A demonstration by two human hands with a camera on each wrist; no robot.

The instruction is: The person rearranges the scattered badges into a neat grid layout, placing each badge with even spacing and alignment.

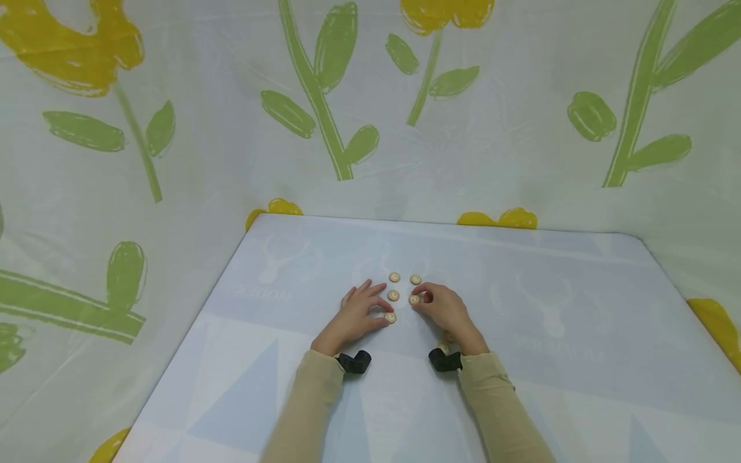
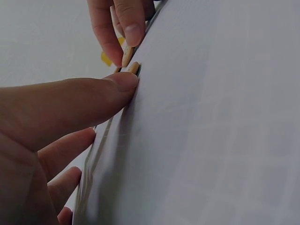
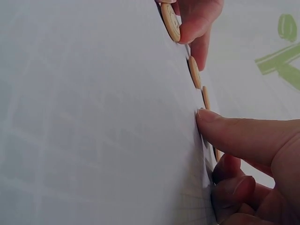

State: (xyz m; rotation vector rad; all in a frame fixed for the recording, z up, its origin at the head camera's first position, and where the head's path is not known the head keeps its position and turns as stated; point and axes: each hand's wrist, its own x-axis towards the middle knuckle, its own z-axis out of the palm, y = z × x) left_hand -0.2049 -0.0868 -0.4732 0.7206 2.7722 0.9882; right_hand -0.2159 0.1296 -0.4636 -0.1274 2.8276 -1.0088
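My left hand (image 1: 356, 315) pinches a small round wooden disc (image 1: 390, 317) by its edge between thumb and index finger, the other fingers spread over the cloth. In the left wrist view this disc (image 2: 134, 68) shows just beyond the thumb tip. Opposite it, my right hand (image 1: 444, 308) pinches another wooden disc (image 1: 414, 299), with the remaining fingers curled under. Between and beyond the hands lie a disc (image 1: 393, 296), a far left disc (image 1: 394, 277) and a far right disc (image 1: 415, 280). Dark markings show on their pale faces.
Two more discs, one of them a nearer disc (image 1: 443, 348), lie partly hidden by the right wrist. A pale blue and white patterned cloth (image 1: 243, 386) covers the table. Flower-printed curtains (image 1: 220, 128) stand around its back and sides.
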